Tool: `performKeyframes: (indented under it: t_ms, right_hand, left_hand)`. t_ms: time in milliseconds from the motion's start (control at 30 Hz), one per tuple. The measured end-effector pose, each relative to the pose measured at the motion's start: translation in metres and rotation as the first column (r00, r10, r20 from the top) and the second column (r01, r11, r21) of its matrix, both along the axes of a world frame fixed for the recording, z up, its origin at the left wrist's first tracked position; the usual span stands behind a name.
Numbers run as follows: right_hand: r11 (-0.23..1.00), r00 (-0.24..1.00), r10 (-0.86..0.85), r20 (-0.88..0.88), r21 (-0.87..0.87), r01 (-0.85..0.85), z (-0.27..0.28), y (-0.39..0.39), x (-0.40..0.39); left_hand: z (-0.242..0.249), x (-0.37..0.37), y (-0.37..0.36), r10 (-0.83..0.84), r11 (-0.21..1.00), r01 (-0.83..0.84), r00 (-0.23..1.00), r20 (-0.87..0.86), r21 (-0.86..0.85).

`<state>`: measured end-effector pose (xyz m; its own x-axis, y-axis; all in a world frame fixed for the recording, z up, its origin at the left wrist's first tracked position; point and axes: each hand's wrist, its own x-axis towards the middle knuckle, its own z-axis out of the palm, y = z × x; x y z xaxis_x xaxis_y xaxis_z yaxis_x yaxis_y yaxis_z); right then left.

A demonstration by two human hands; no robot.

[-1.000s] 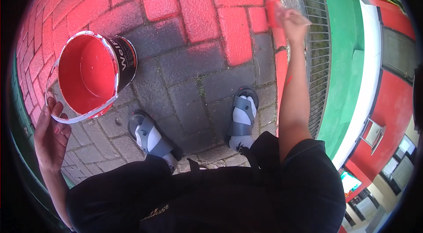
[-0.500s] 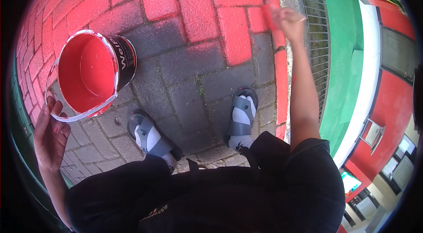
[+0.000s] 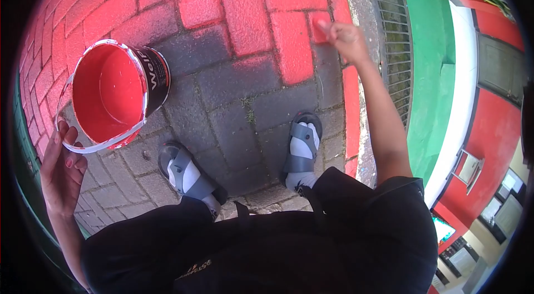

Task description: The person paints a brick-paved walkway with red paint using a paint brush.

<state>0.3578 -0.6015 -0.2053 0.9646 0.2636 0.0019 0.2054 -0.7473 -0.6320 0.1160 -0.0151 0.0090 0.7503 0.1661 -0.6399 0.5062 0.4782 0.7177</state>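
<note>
The white wire-like handle of a paint bucket (image 3: 158,80) is hooked over the curled fingers of my left hand (image 3: 64,171). The dark bucket is tilted toward me, its inside coated with red paint. Over the upper right paving, my right hand (image 3: 349,42) is closed around a paintbrush (image 3: 320,26), which is blurred and covered in red, so its outline is hard to make out. The brush is over a small red-painted paver beside the kerb. Grey unpainted pavers (image 3: 239,85) lie just below and to the left.
My sandalled feet (image 3: 303,146) stand on grey pavers. A red-painted kerb strip (image 3: 352,116) runs along the right, then a metal drain grate (image 3: 396,43) and a green surface (image 3: 428,71). Red-painted pavers (image 3: 247,16) cover the upper area.
My right hand has moved left with the paintbrush, from the kerb strip onto the small paver. My left hand and the bucket have barely shifted.
</note>
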Motion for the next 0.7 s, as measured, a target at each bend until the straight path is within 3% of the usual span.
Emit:
performKeyframes:
  t_ms: [67,100,133,200,233,267,333,400,467,600,633,667,700]
  right_hand:
    - [0.965,0.978,0.114,-0.173,-0.214,-0.150,0.026,0.016,-0.004]
    - [0.998,0.922,-0.043,-0.385,0.033,0.061,0.039,0.018,0.000]
    - [0.997,0.919,-0.049,-0.391,0.030,0.066,0.031,0.014,-0.003]
    - [0.985,0.999,-0.052,0.012,-0.166,0.054,0.007,0.006,-0.001]
    - [0.998,0.997,0.054,-0.062,-0.040,-0.056,-0.003,0.003,-0.003]
    - [0.998,0.997,0.056,-0.055,-0.034,-0.058,0.005,0.008,0.003]
    - [0.960,0.952,-0.090,-0.294,0.228,0.161,0.037,0.021,0.016]
    - [0.943,0.941,-0.174,-0.289,0.226,0.244,0.033,0.016,0.040]
    - [0.739,0.880,-0.230,-0.416,0.513,0.436,0.010,0.012,0.067]
    - [0.766,0.827,-0.374,-0.420,0.362,0.531,-0.013,0.003,0.090]
    - [0.870,0.900,-0.429,-0.079,0.230,0.435,-0.019,-0.008,0.103]
    - [0.870,0.898,-0.431,-0.088,0.225,0.439,-0.022,-0.002,0.099]
    - [0.926,0.916,-0.370,0.157,0.138,0.351,-0.022,0.012,0.097]
  left_hand:
    - [0.001,-0.001,0.001,-0.010,1.000,0.010,1.000,0.000,0.005]
    - [0.000,-0.002,0.001,0.015,1.000,-0.015,1.000,-0.005,0.006]
    - [-0.001,-0.001,0.000,0.034,0.999,-0.034,0.999,-0.011,0.003]
    - [-0.002,-0.002,0.002,0.015,1.000,-0.015,1.000,-0.003,-0.014]
    - [-0.001,-0.002,0.003,0.000,1.000,0.000,1.000,0.006,-0.024]
    - [0.001,0.000,0.003,0.002,1.000,-0.002,1.000,0.013,-0.018]
    - [0.003,0.001,-0.002,0.039,0.999,-0.037,0.998,-0.052,0.037]
    - [0.001,0.002,-0.002,0.021,1.000,-0.020,0.999,-0.032,0.021]
    - [0.002,0.003,-0.002,0.011,1.000,-0.011,1.000,-0.006,0.016]
    - [0.003,0.003,-0.002,-0.002,1.000,0.002,1.000,0.006,-0.031]
    - [0.002,0.002,-0.002,0.009,0.999,-0.009,1.000,0.003,-0.032]
    - [0.002,0.003,-0.002,0.007,0.999,-0.007,1.000,-0.007,-0.033]
    - [0.003,0.005,-0.002,0.005,1.000,-0.005,1.000,0.008,-0.023]
